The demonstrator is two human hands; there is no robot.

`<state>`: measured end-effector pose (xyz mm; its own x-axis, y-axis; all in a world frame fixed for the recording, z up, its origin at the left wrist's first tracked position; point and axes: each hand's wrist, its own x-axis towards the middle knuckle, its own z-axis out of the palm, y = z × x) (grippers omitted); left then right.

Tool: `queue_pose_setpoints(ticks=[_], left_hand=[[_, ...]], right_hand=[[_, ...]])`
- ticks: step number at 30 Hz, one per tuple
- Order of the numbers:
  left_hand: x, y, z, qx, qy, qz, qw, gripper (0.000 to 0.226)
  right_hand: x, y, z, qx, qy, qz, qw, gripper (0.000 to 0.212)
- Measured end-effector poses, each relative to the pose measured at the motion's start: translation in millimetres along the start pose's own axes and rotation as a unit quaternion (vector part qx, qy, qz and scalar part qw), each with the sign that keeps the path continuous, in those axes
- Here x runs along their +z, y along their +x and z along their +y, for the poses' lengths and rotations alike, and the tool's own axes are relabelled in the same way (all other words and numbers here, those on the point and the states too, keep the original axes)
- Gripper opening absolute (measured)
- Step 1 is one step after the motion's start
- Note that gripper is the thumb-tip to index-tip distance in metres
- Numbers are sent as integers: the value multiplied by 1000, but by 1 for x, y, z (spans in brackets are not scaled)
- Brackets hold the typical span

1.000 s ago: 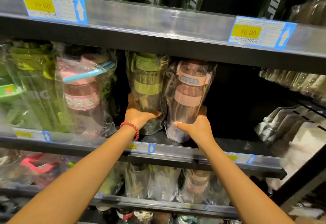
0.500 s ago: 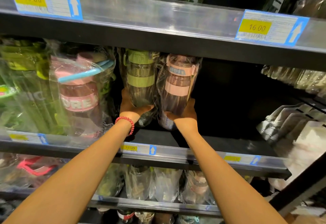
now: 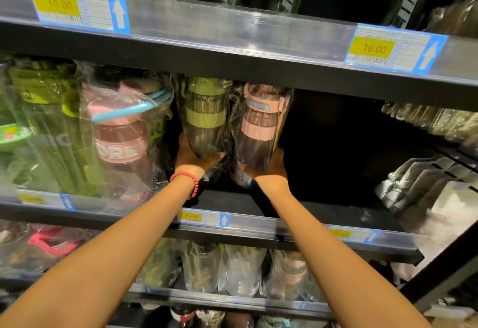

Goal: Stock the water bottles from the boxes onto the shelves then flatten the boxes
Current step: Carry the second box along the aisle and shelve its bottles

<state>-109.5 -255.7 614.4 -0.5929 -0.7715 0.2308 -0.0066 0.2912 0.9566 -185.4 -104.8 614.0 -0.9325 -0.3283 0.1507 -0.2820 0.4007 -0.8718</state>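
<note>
The left hand holds the low part of a green-lidded bottle, and the right hand holds the low part of a pink-lidded bottle. Both bottles stand side by side, touching, deep in the middle shelf, just right of the bigger wrapped bottles. Each hand is curled around its bottle from below; the far fingers are hidden behind the bottles, so how they lie cannot be told. The bases seem to be slightly above the shelf board, but the dark makes this uncertain.

Each bottle sits in a loose clear plastic bag, which probably makes the surface slippery and lets the bag slide over the hard body. The bottles look empty and therefore light, stiff and not very fragile. The best hold is low on the body, pressing through the wrap, not on the loose plastic at the bottom.
</note>
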Motion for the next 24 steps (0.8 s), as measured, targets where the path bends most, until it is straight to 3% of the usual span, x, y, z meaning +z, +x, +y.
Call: queue_pose_setpoints(ticks=[3,7,12,15,20,24], left_hand=[[-6,-13,8,-18,11,-3,1000,102],[-24,-58,14,-17,4,-15,1000,85],[-85,-126,8,5,-101,-16,995,56],[-137,-155,-11,-2,-100,27,995,48],[-227,-201,-61,-105,-31,153,982,45],[-292,-249,-100,-201,-19,226,953,45]], right_hand=[[-11,-16,1,33,57,-3,998,73],[-20,-54,-6,-10,106,-1,994,40],[0,-115,-23,-83,200,-74,974,41],[33,-148,-35,-108,232,-155,954,33],[114,-208,-44,-103,218,-349,906,31],[179,-260,-39,-71,154,-463,870,36]])
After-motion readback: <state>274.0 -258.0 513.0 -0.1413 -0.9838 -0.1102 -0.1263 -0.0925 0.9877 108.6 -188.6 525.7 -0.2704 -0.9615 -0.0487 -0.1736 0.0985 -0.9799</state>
